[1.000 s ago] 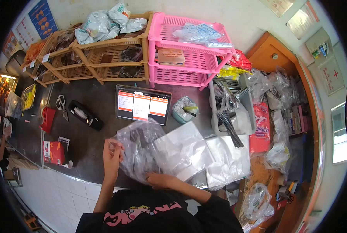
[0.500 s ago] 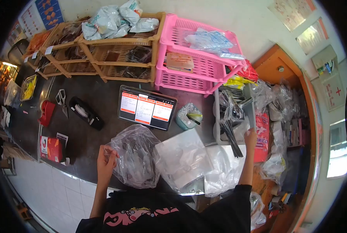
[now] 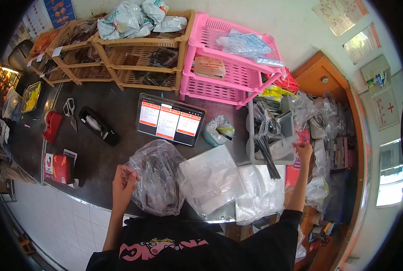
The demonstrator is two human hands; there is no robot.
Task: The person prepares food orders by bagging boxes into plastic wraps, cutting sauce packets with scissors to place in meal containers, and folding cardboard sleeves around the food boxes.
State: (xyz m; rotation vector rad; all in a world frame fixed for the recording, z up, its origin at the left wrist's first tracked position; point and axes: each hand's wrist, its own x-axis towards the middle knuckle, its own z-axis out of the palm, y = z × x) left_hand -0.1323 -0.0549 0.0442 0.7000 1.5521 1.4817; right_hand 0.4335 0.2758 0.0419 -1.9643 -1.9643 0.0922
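My left hand [image 3: 123,181] is closed on the left edge of a crumpled clear plastic bag [image 3: 158,180], which rests near the front of the dark table. Over the right rim of a grey basket [image 3: 251,135], my right hand [image 3: 303,151] pinches a small whitish, translucent piece of plastic [image 3: 291,141]; its exact kind is unclear. Black straw-like sticks [image 3: 267,158] lean out over the basket's front. Between my hands lie a stack of flat clear bags [image 3: 212,180] and, to its right, another pile of clear bags [image 3: 260,194].
A tablet [image 3: 170,119] lies behind the bags, beside a pale green container [image 3: 218,131]. To the left are a black tape dispenser [image 3: 98,125], scissors [image 3: 70,113], a red dispenser [image 3: 52,126] and a red box [image 3: 58,168]. Brown racks [image 3: 142,67] and a pink rack [image 3: 228,86] line the back.
My right hand has moved right, from the basket's front right corner to outside its rim, with the whitish piece now showing in its fingers. My left hand stays on the plastic bag.
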